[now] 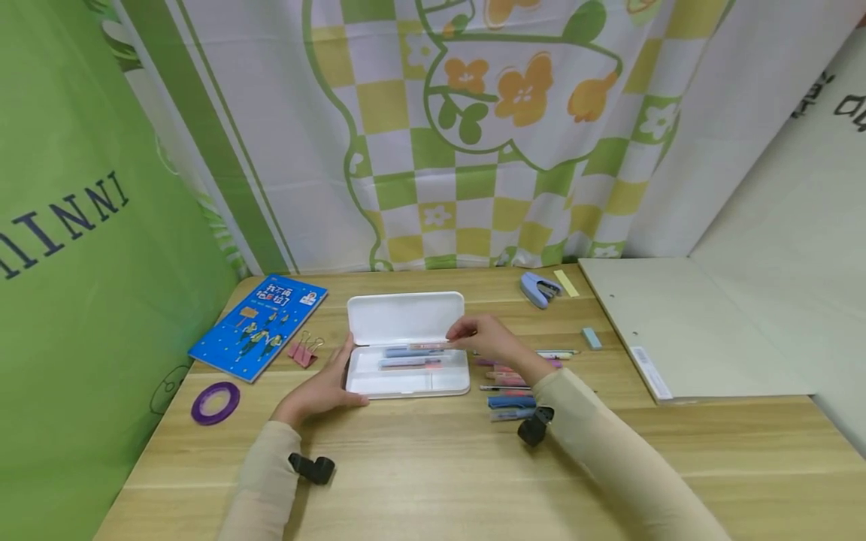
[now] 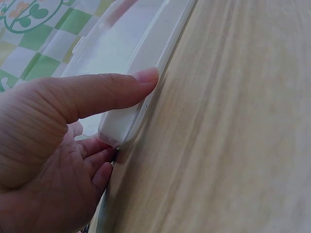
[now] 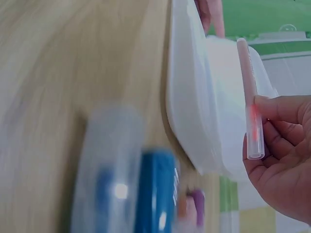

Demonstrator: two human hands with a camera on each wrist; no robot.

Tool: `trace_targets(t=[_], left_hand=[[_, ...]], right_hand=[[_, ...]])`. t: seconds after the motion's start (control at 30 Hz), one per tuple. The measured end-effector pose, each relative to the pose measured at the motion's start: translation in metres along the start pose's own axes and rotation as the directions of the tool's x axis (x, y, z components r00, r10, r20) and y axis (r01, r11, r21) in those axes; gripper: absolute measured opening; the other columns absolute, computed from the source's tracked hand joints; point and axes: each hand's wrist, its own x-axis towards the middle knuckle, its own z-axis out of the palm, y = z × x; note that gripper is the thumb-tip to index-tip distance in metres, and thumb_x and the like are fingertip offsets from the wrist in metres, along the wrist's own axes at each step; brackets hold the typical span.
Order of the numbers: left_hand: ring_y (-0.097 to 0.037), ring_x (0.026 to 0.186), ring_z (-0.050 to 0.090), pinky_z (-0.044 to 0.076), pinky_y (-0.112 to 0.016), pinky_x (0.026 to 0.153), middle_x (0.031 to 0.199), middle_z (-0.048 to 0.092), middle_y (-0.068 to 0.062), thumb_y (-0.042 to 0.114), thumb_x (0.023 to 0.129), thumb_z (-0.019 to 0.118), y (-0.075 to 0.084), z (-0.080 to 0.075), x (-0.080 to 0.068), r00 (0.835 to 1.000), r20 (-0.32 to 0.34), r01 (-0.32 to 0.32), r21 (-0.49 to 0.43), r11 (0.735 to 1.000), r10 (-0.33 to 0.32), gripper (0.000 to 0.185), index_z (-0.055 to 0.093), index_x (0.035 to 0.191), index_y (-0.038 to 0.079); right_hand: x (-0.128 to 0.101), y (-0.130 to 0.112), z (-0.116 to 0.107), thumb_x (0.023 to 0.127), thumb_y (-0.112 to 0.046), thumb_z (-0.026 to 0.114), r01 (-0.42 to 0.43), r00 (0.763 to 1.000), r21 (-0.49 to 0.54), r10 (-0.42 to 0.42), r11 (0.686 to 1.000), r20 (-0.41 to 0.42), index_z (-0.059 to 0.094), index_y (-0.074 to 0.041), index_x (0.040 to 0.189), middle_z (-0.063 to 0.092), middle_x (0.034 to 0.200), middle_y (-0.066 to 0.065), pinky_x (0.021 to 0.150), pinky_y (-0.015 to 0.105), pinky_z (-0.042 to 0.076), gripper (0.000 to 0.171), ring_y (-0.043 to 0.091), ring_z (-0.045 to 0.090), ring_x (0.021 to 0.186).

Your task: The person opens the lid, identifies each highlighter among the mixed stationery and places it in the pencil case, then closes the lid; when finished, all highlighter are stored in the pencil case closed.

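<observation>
A white pencil case (image 1: 389,384) lies on the table with its lid raised at the back. Several pens (image 1: 409,364) are inside it. My left hand (image 1: 328,385) grips the case's left end; in the left wrist view the thumb (image 2: 116,92) lies over the front edge and the fingers are at the side. Above the case's right part, my right hand (image 1: 489,338) pinches a pink pen (image 3: 249,82) with a clear end between thumb and fingers. To the right of the case lie several more pens (image 1: 510,402), partly hidden by my right forearm.
At the left are a blue book (image 1: 260,327), a pink binder clip (image 1: 303,353) and a purple tape roll (image 1: 197,409). A stapler (image 1: 537,290), a yellow strip (image 1: 566,283), a blue eraser (image 1: 591,338) and a large pale board (image 1: 704,330) are at the right.
</observation>
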Motion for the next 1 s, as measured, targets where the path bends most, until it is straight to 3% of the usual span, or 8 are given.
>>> trace_targets(t=[0.27,0.47,0.73,0.87,1.0], left_hand=[[-0.042,0.141,0.005,0.013,-0.057,0.111,0.156,-0.006,-0.021,0.033,0.074,0.081,0.000,0.000,0.000,1.000,-0.003,0.002,-0.006,1.000,-0.002,0.124,-0.016,0.150,0.015],[-0.041,0.141,0.005,0.013,-0.057,0.111,0.156,-0.007,-0.021,0.032,0.074,0.081,0.000,0.000,0.000,1.000,-0.002,0.002,-0.013,1.000,-0.002,0.124,-0.016,0.150,0.016],[-0.041,0.141,0.004,0.012,-0.056,0.112,0.156,-0.006,-0.022,0.031,0.075,0.080,0.000,-0.001,0.000,1.000,-0.005,-0.006,-0.003,1.000,0.005,0.123,-0.016,0.150,0.014],[-0.041,0.141,0.004,0.012,-0.057,0.112,0.156,-0.008,-0.021,0.031,0.075,0.080,0.000,0.000,0.000,1.000,-0.003,-0.006,-0.011,1.000,0.006,0.123,-0.017,0.150,0.015],[-0.040,0.142,0.004,0.013,-0.057,0.111,0.156,-0.008,-0.020,0.030,0.075,0.081,0.002,0.000,-0.001,1.000,-0.002,-0.005,-0.024,1.000,0.005,0.124,-0.017,0.150,0.017]], right_hand=[[0.019,-0.007,0.034,0.082,0.001,0.067,0.012,1.000,0.043,-0.011,0.999,-0.011,0.070,0.002,0.089,0.068,0.083,0.006,0.073,0.024,0.048,0.007,0.010,0.056,0.077],[0.028,-0.005,0.047,0.081,-0.001,0.069,-0.015,1.000,-0.020,0.015,1.000,-0.018,0.070,0.000,0.086,0.067,0.080,0.003,0.071,0.023,0.048,0.005,0.008,0.056,0.073],[0.030,-0.008,0.055,0.080,0.001,0.068,0.023,0.999,-0.095,-0.026,0.995,-0.032,0.070,-0.001,0.083,0.067,0.077,0.003,0.067,0.021,0.048,0.005,0.008,0.056,0.071],[0.028,-0.006,0.056,0.081,0.002,0.067,0.002,0.999,-0.052,-0.004,0.999,-0.035,0.070,0.001,0.086,0.066,0.078,0.004,0.064,0.019,0.049,0.006,0.008,0.056,0.071],[0.023,-0.005,0.048,0.083,-0.001,0.068,-0.032,0.999,0.032,0.033,0.999,-0.028,0.070,0.001,0.091,0.067,0.083,0.004,0.069,0.022,0.049,0.008,0.010,0.057,0.075]])
